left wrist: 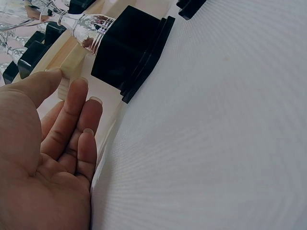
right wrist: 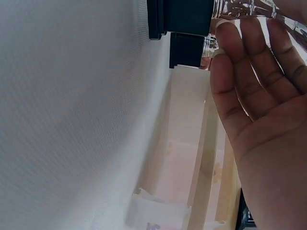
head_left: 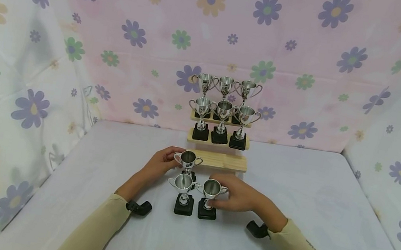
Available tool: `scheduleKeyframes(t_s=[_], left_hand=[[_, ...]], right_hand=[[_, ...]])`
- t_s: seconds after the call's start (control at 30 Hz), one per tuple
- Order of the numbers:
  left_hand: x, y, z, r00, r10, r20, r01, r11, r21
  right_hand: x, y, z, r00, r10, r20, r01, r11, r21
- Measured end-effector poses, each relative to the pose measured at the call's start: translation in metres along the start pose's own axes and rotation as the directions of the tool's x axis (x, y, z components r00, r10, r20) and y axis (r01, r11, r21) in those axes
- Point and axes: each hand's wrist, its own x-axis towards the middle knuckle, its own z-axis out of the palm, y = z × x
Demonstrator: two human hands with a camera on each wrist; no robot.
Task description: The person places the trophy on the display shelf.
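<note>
Trophies, silver w/ black bases: 9 total. 3 on top step, 3 on middle step of wooden stepped stand (head_left: 231, 163); bottom step bare. 3 on white surface (head_left: 292, 192) in front of stand.

- Rear trophy (head_left: 188, 159): just before bottom step. Left hand (head_left: 160, 163) at its cup; fingers lightly curled, thumb at cup side. Firm grip or only touch: can't tell.
- Front-right trophy (head_left: 211, 189): right hand (head_left: 238, 195) around cup/stem from right, fingers curled on it; base on surface.
- Front-left trophy (head_left: 183, 183): just beside front-right one, untouched.

Backdrop: floral cloth, 3 sides.
</note>
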Motion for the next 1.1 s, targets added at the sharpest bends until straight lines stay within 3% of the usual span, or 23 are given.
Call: scheduleKeyframes(t_s=[0.33, 0.73, 1.1], left_hand=[[0.000, -0.001, 0.000, 1.000, 0.003, 0.003, -0.003, 1.000, -0.009], [0.002, -0.004, 0.000, 1.000, 0.005, -0.003, -0.005, 1.000, 0.006], [0.002, -0.003, 0.000, 1.000, 0.000, -0.005, 0.000, 1.000, 0.021]], right_hand=[[0.000, 0.002, -0.001, 0.999, -0.030, -0.016, 0.030, 1.000, 0.001], [-0.002, -0.006, -0.011, 0.999, 0.036, -0.036, -0.037, 0.999, -0.007], [-0.004, -0.009, -0.022, 0.998, 0.009, -0.064, -0.007, 1.000, 0.031]])
